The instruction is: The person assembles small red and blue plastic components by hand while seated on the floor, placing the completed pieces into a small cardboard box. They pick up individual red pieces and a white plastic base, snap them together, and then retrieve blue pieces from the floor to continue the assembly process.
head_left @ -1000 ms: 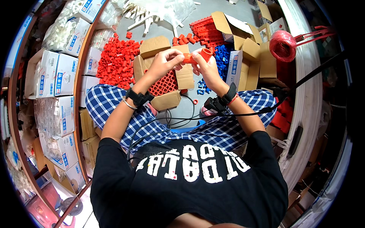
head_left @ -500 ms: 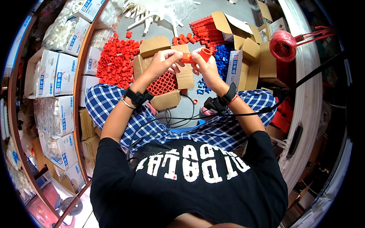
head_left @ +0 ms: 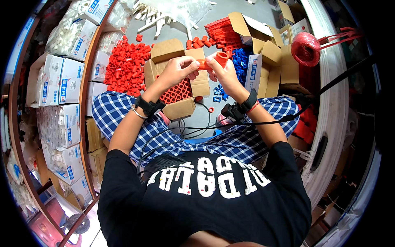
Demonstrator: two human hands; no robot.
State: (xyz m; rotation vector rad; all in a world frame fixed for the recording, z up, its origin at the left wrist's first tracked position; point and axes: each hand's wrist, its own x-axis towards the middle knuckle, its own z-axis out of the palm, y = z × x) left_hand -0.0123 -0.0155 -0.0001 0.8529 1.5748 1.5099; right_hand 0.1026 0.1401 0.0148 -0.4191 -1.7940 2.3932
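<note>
While fingers (head_left: 210, 62) hold red plastic (head_left: 221, 60), cartons (head_left: 200, 85) stand near.

The red tube (head_left: 223, 57) between my fingers (head_left: 218, 69) is smooth, glossy plastic. Just below them, the open box (head_left: 179, 109) is matt cardboard, and the rings (head_left: 176, 91) packed inside look like slick plastic. Left of my fingers, the red heap (head_left: 125, 66) is shiny plastic too. Beyond them, a clear bag (head_left: 193, 12) is thin, crinkled, glossy plastic. Nearer me than my fingers, my trousers (head_left: 117, 110) and shirt (head_left: 205, 216) are matt cloth. Well to their right, the ball of twine (head_left: 305, 49) has a plastic shine.
</note>
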